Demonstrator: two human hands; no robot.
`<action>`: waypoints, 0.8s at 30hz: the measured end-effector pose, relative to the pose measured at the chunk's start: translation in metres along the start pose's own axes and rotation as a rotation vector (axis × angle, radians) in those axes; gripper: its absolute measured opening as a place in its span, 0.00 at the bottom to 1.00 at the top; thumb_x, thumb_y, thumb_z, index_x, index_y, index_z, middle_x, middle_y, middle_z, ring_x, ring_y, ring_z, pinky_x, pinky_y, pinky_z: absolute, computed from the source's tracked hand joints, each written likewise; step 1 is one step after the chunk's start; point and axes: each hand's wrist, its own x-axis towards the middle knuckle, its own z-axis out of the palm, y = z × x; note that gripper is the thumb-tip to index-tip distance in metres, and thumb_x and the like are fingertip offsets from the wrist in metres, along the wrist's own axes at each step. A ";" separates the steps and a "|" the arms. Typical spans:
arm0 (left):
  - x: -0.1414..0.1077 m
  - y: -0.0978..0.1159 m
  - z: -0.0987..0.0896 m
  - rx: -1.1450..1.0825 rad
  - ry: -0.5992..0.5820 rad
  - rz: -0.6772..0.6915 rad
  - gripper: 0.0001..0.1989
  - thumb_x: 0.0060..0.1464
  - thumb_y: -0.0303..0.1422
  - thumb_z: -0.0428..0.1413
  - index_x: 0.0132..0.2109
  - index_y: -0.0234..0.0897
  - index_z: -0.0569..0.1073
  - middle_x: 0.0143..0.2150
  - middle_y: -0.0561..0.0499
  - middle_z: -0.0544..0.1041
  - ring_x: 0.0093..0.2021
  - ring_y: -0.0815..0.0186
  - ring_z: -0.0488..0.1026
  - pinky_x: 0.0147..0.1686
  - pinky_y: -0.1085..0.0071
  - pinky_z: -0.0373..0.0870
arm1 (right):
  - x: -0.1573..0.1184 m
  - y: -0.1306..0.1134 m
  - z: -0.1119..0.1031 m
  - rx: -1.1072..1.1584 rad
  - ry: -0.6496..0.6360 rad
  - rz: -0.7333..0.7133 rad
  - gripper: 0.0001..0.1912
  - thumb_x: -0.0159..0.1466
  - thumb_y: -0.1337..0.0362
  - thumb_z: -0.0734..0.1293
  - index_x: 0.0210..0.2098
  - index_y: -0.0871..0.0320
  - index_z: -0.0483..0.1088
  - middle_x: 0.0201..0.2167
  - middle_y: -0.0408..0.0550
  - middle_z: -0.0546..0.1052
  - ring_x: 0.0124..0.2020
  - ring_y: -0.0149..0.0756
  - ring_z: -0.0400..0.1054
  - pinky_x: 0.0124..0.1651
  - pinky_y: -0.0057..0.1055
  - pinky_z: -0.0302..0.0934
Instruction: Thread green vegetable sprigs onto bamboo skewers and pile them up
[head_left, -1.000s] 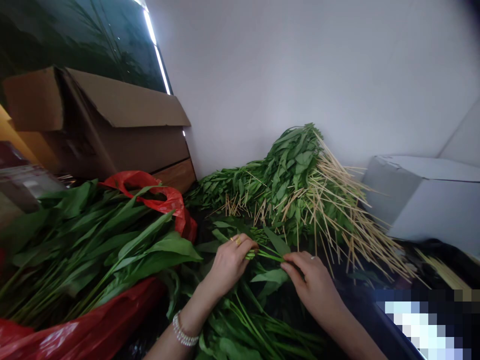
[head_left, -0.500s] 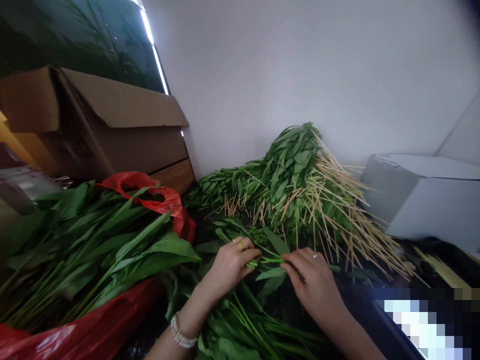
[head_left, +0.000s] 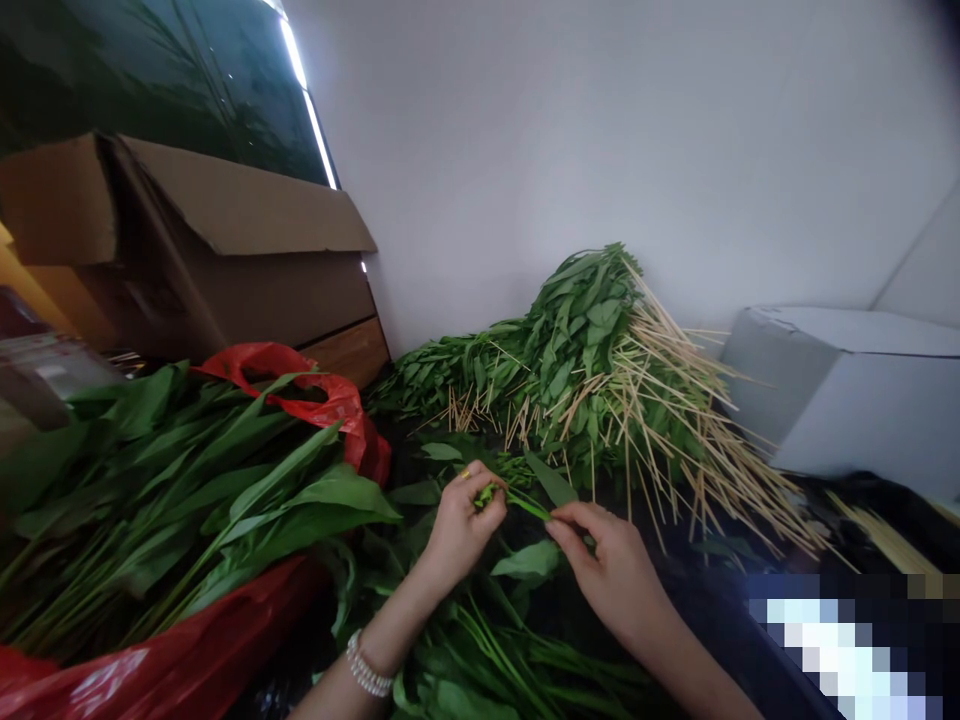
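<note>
Left hand (head_left: 459, 522) and right hand (head_left: 600, 560) close together, each pinching an end of a green stem (head_left: 517, 500) above loose leaves (head_left: 480, 650). Step: folding greens, apparently. Next likely needs a stick; skewered pile (head_left: 600, 380) lies beyond.

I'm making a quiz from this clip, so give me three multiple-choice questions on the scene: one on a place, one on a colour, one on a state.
1. Where does the skewered-leaf pile lie?
A. against the white wall
B. inside the cardboard box
C. in the person's lap

2. What colour is the plastic bag around the loose greens?
A. blue
B. red
C. white

3. What are both hands doing?
A. resting open
B. pinching one green stem
C. gripping a knife

Answers: 1 A, the pile leans at the wall's foot. 2 B, the bag is red. 3 B, left hand and right hand pinch the green stem.
</note>
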 end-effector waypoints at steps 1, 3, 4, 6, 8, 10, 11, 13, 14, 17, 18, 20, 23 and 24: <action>0.000 0.000 0.000 -0.024 -0.011 -0.015 0.08 0.54 0.27 0.50 0.28 0.36 0.71 0.27 0.53 0.68 0.32 0.66 0.67 0.34 0.71 0.63 | 0.000 -0.001 -0.001 0.014 -0.014 0.012 0.10 0.66 0.61 0.61 0.32 0.54 0.73 0.30 0.44 0.77 0.34 0.37 0.71 0.37 0.31 0.59; 0.001 0.001 0.000 -0.083 -0.045 -0.041 0.09 0.54 0.27 0.49 0.27 0.36 0.70 0.27 0.53 0.67 0.31 0.67 0.67 0.34 0.71 0.63 | 0.001 -0.003 -0.003 0.044 -0.048 0.045 0.11 0.66 0.60 0.61 0.31 0.55 0.73 0.29 0.43 0.77 0.32 0.36 0.70 0.36 0.30 0.59; 0.002 0.001 -0.001 -0.115 -0.067 -0.056 0.09 0.54 0.28 0.49 0.27 0.37 0.69 0.27 0.53 0.67 0.31 0.67 0.66 0.34 0.71 0.63 | 0.001 -0.003 -0.005 0.059 -0.070 0.062 0.11 0.65 0.60 0.61 0.31 0.55 0.72 0.28 0.42 0.77 0.31 0.35 0.70 0.35 0.29 0.59; 0.003 0.003 -0.002 -0.178 -0.113 -0.091 0.10 0.55 0.29 0.48 0.26 0.37 0.67 0.27 0.53 0.65 0.31 0.67 0.65 0.34 0.71 0.63 | 0.002 -0.002 -0.007 0.086 -0.117 0.091 0.12 0.65 0.59 0.60 0.30 0.55 0.72 0.26 0.42 0.76 0.29 0.34 0.69 0.33 0.28 0.58; 0.003 0.005 -0.003 -0.214 -0.139 -0.114 0.10 0.55 0.29 0.48 0.26 0.37 0.66 0.27 0.53 0.65 0.30 0.67 0.64 0.33 0.71 0.62 | 0.003 0.000 -0.008 0.115 -0.165 0.112 0.13 0.65 0.58 0.60 0.30 0.56 0.73 0.25 0.42 0.76 0.28 0.34 0.69 0.31 0.27 0.58; 0.004 0.006 -0.003 -0.207 -0.139 -0.105 0.09 0.55 0.29 0.48 0.26 0.37 0.67 0.27 0.53 0.65 0.30 0.67 0.64 0.34 0.71 0.62 | 0.003 0.002 -0.009 0.133 -0.201 0.116 0.14 0.66 0.58 0.60 0.31 0.56 0.73 0.26 0.42 0.76 0.28 0.34 0.69 0.30 0.27 0.57; 0.004 0.006 -0.003 -0.192 -0.131 -0.092 0.09 0.54 0.29 0.48 0.26 0.37 0.67 0.27 0.53 0.65 0.31 0.67 0.64 0.34 0.71 0.62 | 0.004 0.003 -0.010 0.133 -0.210 0.111 0.14 0.66 0.58 0.60 0.31 0.56 0.74 0.26 0.42 0.76 0.28 0.34 0.69 0.29 0.27 0.57; 0.004 0.006 -0.002 -0.162 -0.113 -0.070 0.08 0.53 0.29 0.49 0.26 0.37 0.67 0.27 0.53 0.65 0.31 0.66 0.64 0.35 0.70 0.62 | 0.005 0.002 -0.011 0.111 -0.210 0.086 0.14 0.66 0.59 0.60 0.31 0.57 0.74 0.26 0.42 0.77 0.28 0.34 0.69 0.30 0.27 0.57; 0.004 0.005 -0.001 -0.156 -0.109 -0.069 0.08 0.53 0.29 0.49 0.26 0.37 0.67 0.27 0.53 0.65 0.31 0.66 0.65 0.35 0.70 0.63 | 0.005 0.001 -0.012 0.095 -0.203 0.073 0.14 0.65 0.59 0.60 0.31 0.57 0.74 0.26 0.42 0.77 0.28 0.34 0.69 0.30 0.27 0.57; 0.003 0.005 -0.001 -0.174 -0.121 -0.102 0.10 0.55 0.28 0.47 0.26 0.38 0.66 0.28 0.53 0.65 0.31 0.66 0.65 0.35 0.70 0.63 | 0.005 -0.005 -0.015 0.065 -0.191 0.045 0.13 0.65 0.60 0.60 0.31 0.56 0.74 0.26 0.41 0.76 0.27 0.33 0.69 0.30 0.27 0.56; 0.003 0.005 -0.002 -0.181 -0.128 -0.112 0.10 0.55 0.28 0.47 0.26 0.38 0.66 0.28 0.53 0.65 0.31 0.66 0.65 0.34 0.71 0.64 | 0.005 -0.007 -0.017 0.059 -0.191 0.036 0.13 0.65 0.61 0.60 0.30 0.56 0.74 0.25 0.41 0.76 0.27 0.33 0.69 0.30 0.27 0.56; 0.004 0.005 -0.005 -0.185 -0.176 -0.098 0.11 0.57 0.28 0.46 0.26 0.37 0.66 0.28 0.53 0.66 0.31 0.66 0.66 0.35 0.71 0.65 | 0.004 -0.007 -0.021 0.043 -0.189 0.018 0.13 0.65 0.61 0.60 0.30 0.55 0.73 0.25 0.40 0.76 0.27 0.32 0.69 0.30 0.27 0.56; 0.004 0.004 -0.011 -0.153 -0.307 -0.004 0.11 0.59 0.29 0.47 0.30 0.37 0.69 0.31 0.51 0.69 0.34 0.66 0.68 0.37 0.70 0.66 | 0.004 -0.001 -0.024 -0.037 -0.131 -0.016 0.12 0.65 0.60 0.61 0.30 0.54 0.73 0.26 0.41 0.76 0.29 0.34 0.69 0.32 0.28 0.58; 0.004 0.004 -0.013 -0.132 -0.344 0.029 0.10 0.60 0.29 0.48 0.31 0.36 0.70 0.32 0.50 0.70 0.35 0.65 0.68 0.38 0.70 0.67 | 0.004 0.002 -0.024 -0.077 -0.099 -0.034 0.12 0.65 0.61 0.61 0.30 0.54 0.73 0.27 0.42 0.76 0.30 0.35 0.70 0.34 0.29 0.58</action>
